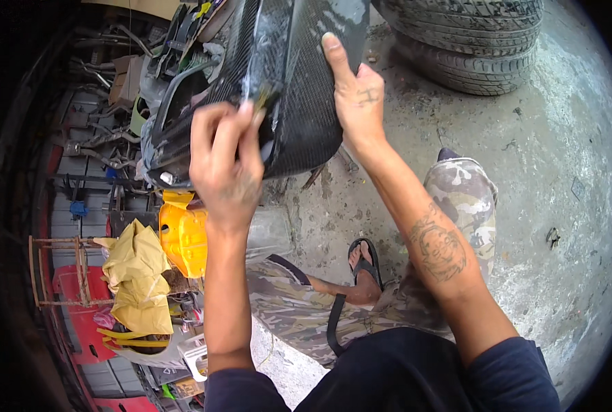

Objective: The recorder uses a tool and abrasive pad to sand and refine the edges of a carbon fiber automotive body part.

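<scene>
A black carbon-fibre panel (304,110), angled and curved at its lower edge, fills the upper middle, with a streaky whitish-blue film along a ridge. My right hand (359,103) grips its right edge, thumb lying on the face. Over the panel's lower left, my left hand (227,158) is slightly blurred, its fingers bent and drawn together at the streaked ridge. Something small and yellowish shows by its fingertips; I cannot make out what it holds.
Two stacked tyres (469,65) stand at upper right on stained concrete floor (553,178). Along the left lie piled metal pipes (113,154), a yellow plastic part (183,240), crumpled yellow paper (135,275), red panels (79,336) and a rusty frame (84,271). My legs and sandalled foot (364,268) are below.
</scene>
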Motion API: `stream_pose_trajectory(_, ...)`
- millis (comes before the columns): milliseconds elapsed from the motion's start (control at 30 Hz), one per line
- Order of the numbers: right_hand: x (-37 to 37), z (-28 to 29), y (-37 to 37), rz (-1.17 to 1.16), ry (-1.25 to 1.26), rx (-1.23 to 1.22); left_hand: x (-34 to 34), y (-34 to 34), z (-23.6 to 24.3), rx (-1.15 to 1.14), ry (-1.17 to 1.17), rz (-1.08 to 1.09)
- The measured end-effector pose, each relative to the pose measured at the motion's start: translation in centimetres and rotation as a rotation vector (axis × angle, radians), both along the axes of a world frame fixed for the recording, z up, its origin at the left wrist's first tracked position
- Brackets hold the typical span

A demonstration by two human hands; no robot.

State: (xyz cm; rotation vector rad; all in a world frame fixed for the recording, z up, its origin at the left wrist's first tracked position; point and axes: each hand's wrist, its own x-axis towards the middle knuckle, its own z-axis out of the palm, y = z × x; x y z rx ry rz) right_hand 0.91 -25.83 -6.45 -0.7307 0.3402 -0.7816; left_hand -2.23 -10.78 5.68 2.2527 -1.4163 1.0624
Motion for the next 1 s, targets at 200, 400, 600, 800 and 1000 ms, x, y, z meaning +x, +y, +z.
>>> stream_pose_trajectory(200, 0.2, 0.1, 0.3, -0.031, 0.052, -0.039, 0.0, 0.7, 0.1, 0.043, -0.026, -0.014)
stream_pose_trajectory(400, -0.1, 0.0, 0.4, -0.017, 0.12, -0.048, -0.8, 7.3, -0.3, 0.033, -0.017, 0.109)
stream_pose_trajectory(600, -0.3, -0.6, -0.3, 0.032, 0.032, 0.007, -0.5, 26.4, 1.1, -0.345, 0.216, 0.534)
stream_pose_trajectory(800, -0.3, 0.5, 0.9, 0.148, -0.038, 0.047, 5.4, 56.8, -4.0, -0.295, 0.482, 0.895)
stream_pose_trajectory(1000, -1.9, 0.3, -0.4, 0.176, -0.079, 0.045, 13.1, 59.8, -8.1, -0.365, 1.103, 0.959)
